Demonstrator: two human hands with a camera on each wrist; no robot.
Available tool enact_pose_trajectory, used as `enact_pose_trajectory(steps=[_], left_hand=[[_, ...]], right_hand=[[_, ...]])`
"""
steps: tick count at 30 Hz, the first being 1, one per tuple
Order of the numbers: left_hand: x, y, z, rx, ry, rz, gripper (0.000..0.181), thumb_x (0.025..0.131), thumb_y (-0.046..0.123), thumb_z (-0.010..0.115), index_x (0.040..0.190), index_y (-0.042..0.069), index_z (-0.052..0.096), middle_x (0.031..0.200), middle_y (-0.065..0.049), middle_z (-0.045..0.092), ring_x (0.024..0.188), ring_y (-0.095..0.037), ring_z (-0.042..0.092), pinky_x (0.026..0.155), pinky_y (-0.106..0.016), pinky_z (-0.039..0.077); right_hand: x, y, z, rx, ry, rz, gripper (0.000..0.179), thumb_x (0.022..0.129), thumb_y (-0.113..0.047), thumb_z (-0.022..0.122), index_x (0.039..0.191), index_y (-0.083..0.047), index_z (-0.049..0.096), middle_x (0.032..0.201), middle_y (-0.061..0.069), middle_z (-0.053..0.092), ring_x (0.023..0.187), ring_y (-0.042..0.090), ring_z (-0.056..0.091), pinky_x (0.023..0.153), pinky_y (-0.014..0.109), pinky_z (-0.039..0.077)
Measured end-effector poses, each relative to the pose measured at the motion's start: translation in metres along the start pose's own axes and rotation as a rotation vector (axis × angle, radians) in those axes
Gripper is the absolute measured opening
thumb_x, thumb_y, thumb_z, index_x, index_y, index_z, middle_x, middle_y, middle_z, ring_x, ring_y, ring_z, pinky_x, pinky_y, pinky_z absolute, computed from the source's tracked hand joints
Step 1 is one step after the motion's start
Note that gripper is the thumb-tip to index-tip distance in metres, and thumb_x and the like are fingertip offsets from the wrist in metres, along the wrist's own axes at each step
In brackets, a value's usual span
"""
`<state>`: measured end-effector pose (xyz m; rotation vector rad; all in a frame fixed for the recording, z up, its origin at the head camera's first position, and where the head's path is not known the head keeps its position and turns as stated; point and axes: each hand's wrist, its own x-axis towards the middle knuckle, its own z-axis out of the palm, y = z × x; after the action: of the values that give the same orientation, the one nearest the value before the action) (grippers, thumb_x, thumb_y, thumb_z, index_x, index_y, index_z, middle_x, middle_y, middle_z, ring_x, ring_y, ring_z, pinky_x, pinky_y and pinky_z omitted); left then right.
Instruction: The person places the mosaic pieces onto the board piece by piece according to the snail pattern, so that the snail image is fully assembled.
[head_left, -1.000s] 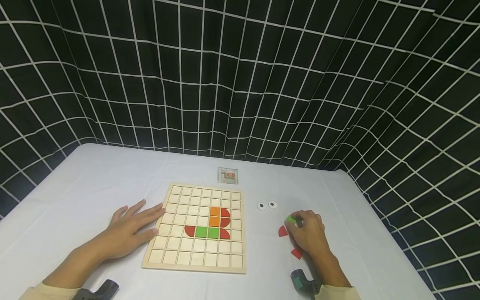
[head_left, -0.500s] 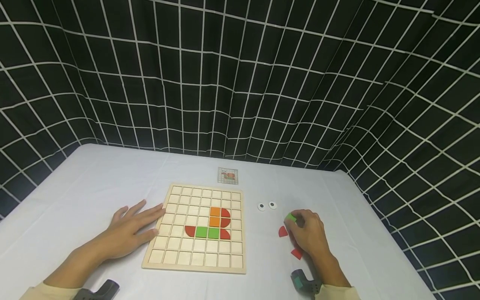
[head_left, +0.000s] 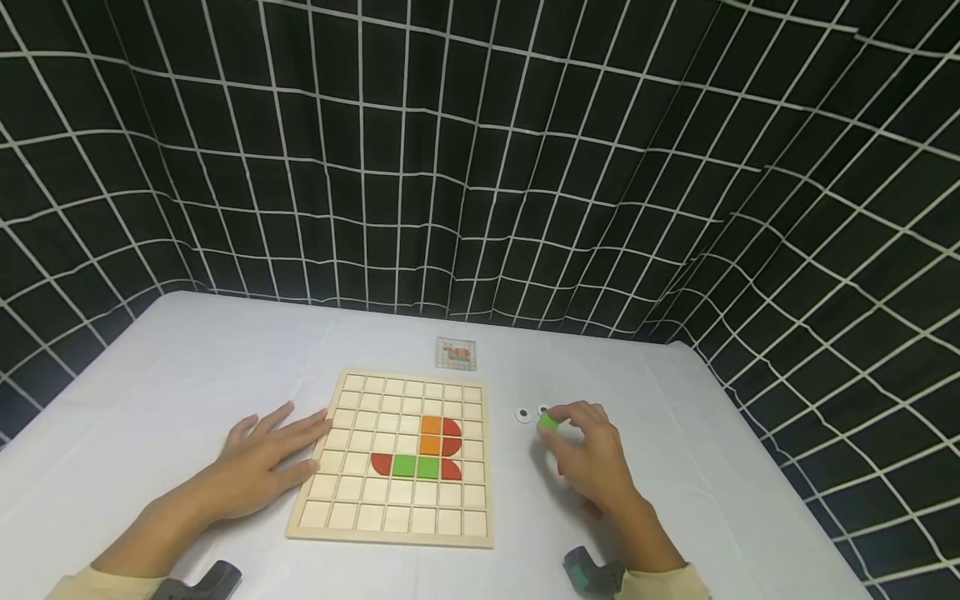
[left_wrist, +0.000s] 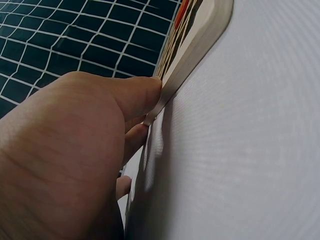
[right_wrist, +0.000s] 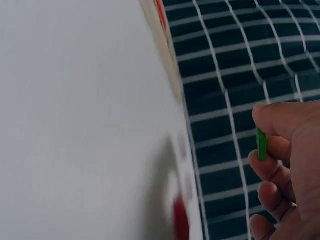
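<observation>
My right hand (head_left: 596, 458) pinches a flat green tile (head_left: 549, 422) between thumb and fingers. In the right wrist view the same green tile (right_wrist: 261, 144) shows edge-on, held above the table. My left hand (head_left: 258, 462) lies with fingers spread, its fingertips at the left edge of the wooden grid board (head_left: 390, 542). The left wrist view has the thumb (left_wrist: 142, 95) against the board's edge (left_wrist: 195, 47). Set in the board are two orange squares (head_left: 431, 435), two green squares (head_left: 415, 467) and several red rounded pieces (head_left: 381, 463).
Two white eye discs (head_left: 522, 415) lie right of the board, one partly behind the held tile. Red pieces (head_left: 591, 508) lie partly hidden under the right hand. A small pattern card (head_left: 456, 353) rests beyond the board. A dark gridded curtain (head_left: 405, 167) surrounds the white table (head_left: 247, 333).
My right hand has lifted the green tile off the table and carried it left toward the board, now over the eye discs and red pieces. The left hand stays in place.
</observation>
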<state>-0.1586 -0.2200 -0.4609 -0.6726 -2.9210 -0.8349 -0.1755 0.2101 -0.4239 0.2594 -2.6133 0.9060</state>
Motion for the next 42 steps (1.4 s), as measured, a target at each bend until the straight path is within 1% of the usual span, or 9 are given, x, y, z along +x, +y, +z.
enact_pose_trajectory(steps=[5,8,17,22,24,28,35,39,42], left_hand=[[-0.001,0.000,0.000,-0.017,-0.003,-0.004,0.052,0.096,0.042,0.056,0.142,0.018,0.051,0.149,-0.004,0.041,0.139,-0.044,0.018,0.104,-0.067,0.001],[-0.001,0.000,0.000,-0.029,-0.006,-0.012,0.052,0.096,0.043,0.055,0.142,0.019,0.051,0.149,-0.004,0.041,0.139,-0.044,0.017,0.104,-0.067,0.000],[0.000,0.001,0.000,-0.021,-0.005,-0.014,0.052,0.096,0.044,0.055,0.141,0.018,0.052,0.148,-0.004,0.042,0.139,-0.044,0.017,0.104,-0.067,0.001],[0.000,0.001,0.001,-0.023,-0.004,-0.013,0.052,0.096,0.044,0.055,0.141,0.017,0.052,0.148,-0.004,0.042,0.139,-0.044,0.017,0.104,-0.067,0.002],[0.000,0.001,0.000,-0.020,-0.002,-0.011,0.052,0.096,0.044,0.055,0.141,0.017,0.052,0.148,-0.004,0.042,0.139,-0.044,0.017,0.104,-0.067,0.002],[-0.001,0.001,0.000,-0.020,-0.003,-0.015,0.052,0.096,0.045,0.054,0.141,0.018,0.052,0.148,-0.003,0.042,0.139,-0.044,0.017,0.105,-0.067,0.001],[-0.002,0.000,0.001,-0.023,0.000,-0.017,0.052,0.096,0.045,0.054,0.141,0.019,0.052,0.149,-0.002,0.042,0.140,-0.043,0.017,0.105,-0.067,0.001],[-0.002,0.000,0.001,-0.029,0.002,-0.016,0.052,0.096,0.045,0.054,0.141,0.019,0.052,0.148,-0.002,0.042,0.140,-0.044,0.017,0.104,-0.067,0.001],[-0.002,-0.001,0.001,-0.032,0.005,-0.013,0.052,0.096,0.045,0.054,0.141,0.019,0.052,0.148,-0.002,0.042,0.140,-0.044,0.017,0.104,-0.067,0.001]], right_hand=[[0.008,-0.028,0.010,0.042,0.008,-0.194,0.022,0.078,-0.009,0.082,0.097,-0.011,0.070,0.094,-0.009,0.066,0.094,0.013,0.054,0.081,0.037,0.047],[0.013,-0.042,0.018,0.060,-0.006,-0.270,0.022,0.077,-0.009,0.082,0.096,-0.012,0.070,0.093,-0.011,0.065,0.093,0.013,0.054,0.078,0.035,0.047],[0.018,-0.084,0.051,0.147,-0.109,-0.302,0.020,0.080,-0.014,0.080,0.098,-0.013,0.070,0.098,-0.011,0.065,0.096,0.009,0.050,0.083,0.034,0.047],[0.018,-0.099,0.074,0.192,-0.147,-0.408,0.019,0.080,-0.013,0.079,0.096,-0.009,0.069,0.097,-0.005,0.065,0.091,0.015,0.051,0.078,0.032,0.045],[0.019,-0.105,0.081,0.194,-0.156,-0.430,0.019,0.080,-0.013,0.079,0.095,-0.009,0.069,0.095,-0.005,0.065,0.089,0.017,0.052,0.077,0.031,0.043],[0.020,-0.116,0.094,0.179,-0.200,-0.415,0.017,0.081,-0.015,0.078,0.095,-0.009,0.071,0.095,-0.005,0.066,0.087,0.019,0.052,0.076,0.029,0.042],[0.020,-0.126,0.112,0.079,-0.292,-0.329,0.021,0.084,-0.024,0.076,0.100,-0.012,0.073,0.097,-0.010,0.064,0.091,0.010,0.049,0.081,0.026,0.043],[0.018,-0.126,0.120,0.022,-0.305,-0.305,0.022,0.084,-0.027,0.074,0.101,-0.014,0.073,0.098,-0.012,0.064,0.094,0.008,0.050,0.084,0.027,0.043],[0.017,-0.125,0.124,-0.008,-0.295,-0.313,0.021,0.083,-0.027,0.074,0.100,-0.015,0.074,0.099,-0.011,0.065,0.094,0.009,0.051,0.085,0.029,0.043]])
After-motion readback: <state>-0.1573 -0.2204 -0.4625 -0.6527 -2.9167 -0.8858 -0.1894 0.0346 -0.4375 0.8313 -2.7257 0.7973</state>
